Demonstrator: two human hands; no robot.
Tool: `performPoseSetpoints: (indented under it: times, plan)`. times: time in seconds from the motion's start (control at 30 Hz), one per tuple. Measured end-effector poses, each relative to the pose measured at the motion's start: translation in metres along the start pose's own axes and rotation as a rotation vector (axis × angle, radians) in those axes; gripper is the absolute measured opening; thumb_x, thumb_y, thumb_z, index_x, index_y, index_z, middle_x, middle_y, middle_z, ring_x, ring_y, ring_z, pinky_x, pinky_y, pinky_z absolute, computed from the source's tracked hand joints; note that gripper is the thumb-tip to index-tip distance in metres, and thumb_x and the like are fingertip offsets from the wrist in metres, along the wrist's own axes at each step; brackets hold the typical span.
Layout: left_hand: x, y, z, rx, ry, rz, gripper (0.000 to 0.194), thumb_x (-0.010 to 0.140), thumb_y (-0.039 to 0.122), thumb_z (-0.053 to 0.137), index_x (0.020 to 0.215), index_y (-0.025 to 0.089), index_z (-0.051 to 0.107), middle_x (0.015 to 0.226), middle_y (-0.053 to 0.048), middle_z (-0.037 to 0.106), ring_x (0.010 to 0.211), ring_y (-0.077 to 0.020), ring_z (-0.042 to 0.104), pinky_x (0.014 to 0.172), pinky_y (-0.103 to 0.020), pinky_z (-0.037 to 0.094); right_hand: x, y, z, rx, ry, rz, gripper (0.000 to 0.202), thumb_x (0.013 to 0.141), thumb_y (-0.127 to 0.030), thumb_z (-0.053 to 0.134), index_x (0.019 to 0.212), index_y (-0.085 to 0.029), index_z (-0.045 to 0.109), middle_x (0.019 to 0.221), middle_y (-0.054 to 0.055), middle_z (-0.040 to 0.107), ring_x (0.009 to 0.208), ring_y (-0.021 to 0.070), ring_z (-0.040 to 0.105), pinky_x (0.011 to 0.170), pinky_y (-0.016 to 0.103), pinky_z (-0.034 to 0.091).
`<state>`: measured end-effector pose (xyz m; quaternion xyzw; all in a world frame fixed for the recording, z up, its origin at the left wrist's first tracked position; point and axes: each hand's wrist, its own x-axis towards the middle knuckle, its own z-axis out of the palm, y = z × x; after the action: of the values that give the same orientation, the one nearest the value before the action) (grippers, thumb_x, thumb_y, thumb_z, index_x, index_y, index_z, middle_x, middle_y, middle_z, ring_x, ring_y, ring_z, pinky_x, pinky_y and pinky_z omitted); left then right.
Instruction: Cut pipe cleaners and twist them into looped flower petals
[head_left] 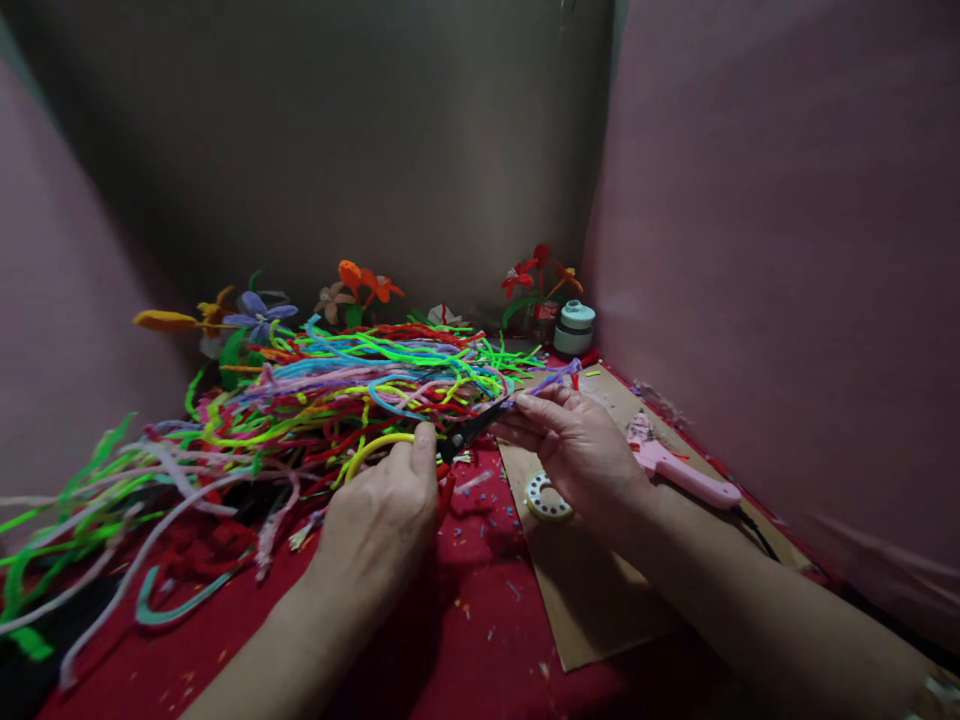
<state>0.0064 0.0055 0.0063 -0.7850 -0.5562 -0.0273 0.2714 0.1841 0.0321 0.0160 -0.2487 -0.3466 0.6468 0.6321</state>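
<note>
My left hand (386, 510) is closed on scissors (469, 430) with a yellow handle and black blades. The blades point up and right, with their tips close to the fingertips of my right hand (577, 440). Those fingers pinch a purple pipe cleaner (559, 374), whose upper end sticks out above the hand. Behind and left of both hands lies a large heap of coloured pipe cleaners (322, 385), green, red, pink, yellow and blue.
A brown board (592, 610) lies under my right arm, bearing a pink glue gun (697, 482) and a white ring with holes (546, 497). Pipe-cleaner flowers (259, 315) and a pale round container (575, 328) stand behind. Scraps dot the red cloth (480, 600).
</note>
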Motion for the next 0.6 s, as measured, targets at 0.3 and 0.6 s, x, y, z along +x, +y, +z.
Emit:
performPoseSetpoints:
  times: [0.3,0.6]
  plan:
    - [0.0011,0.0053,0.0030,-0.253,-0.098,-0.024,0.048,0.082,0.003,0.028,0.126,0.007,0.044,0.104,-0.016,0.066,0.080,-0.0213,0.067,0.061,-0.028,0.053,0.0027,-0.0031,-0.0012,0.024,0.009,0.049,0.014,0.070,-0.015,0.067,0.074,-0.016,0.054,0.081,0.006,0.071,0.066,0.0170,0.068,0.073,0.036,0.056]
    - [-0.0014,0.0071,0.0030,-0.203,-0.075,-0.024,0.045,0.084,0.006,0.029,0.128,0.007,0.041,0.099,-0.014,0.065,0.078,-0.0214,0.066,0.057,-0.029,0.051,0.0004,0.0012,0.0013,0.037,-0.068,-0.008,0.020,0.072,-0.020,0.068,0.077,-0.018,0.049,0.078,0.006,0.072,0.079,0.0208,0.070,0.077,0.038,0.055]
